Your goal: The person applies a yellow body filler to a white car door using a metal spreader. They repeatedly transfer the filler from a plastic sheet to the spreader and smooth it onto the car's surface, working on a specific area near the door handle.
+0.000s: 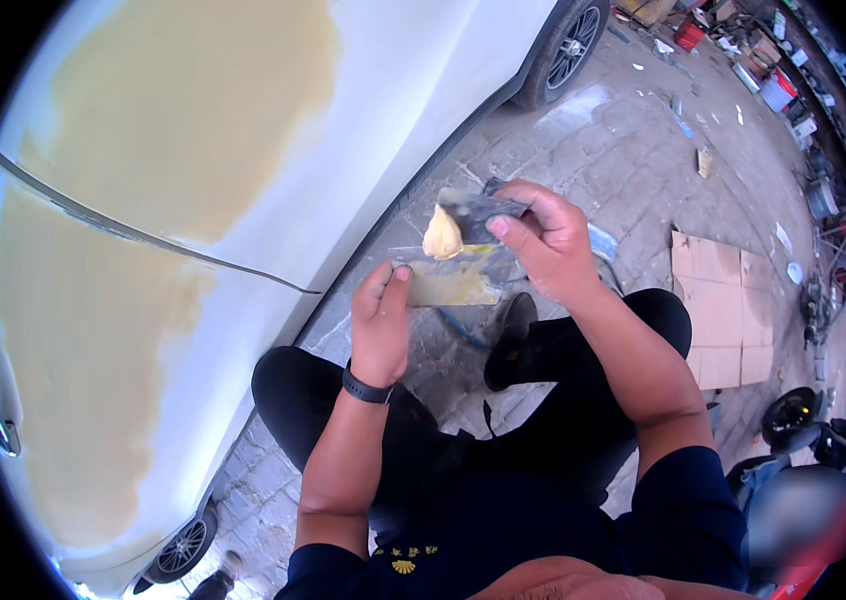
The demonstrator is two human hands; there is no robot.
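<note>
My left hand (381,325) grips a flat metal spreader blade (453,283) smeared with yellowish filler. Just above it, my right hand (543,240) holds a second, smaller grey spreader (478,212) by its edge. A lump of pale yellow filler (442,237) sits on that second blade, close to where the two blades meet. Both hands are held over my knees, beside a white car's side panel (193,200). That panel carries large tan patches of filler (183,100).
I squat on grey paving bricks (623,170). The car's wheels show at the top (568,45) and the bottom left (183,545). Flattened cardboard (718,305) lies to the right. Tools and clutter line the far right edge (783,80).
</note>
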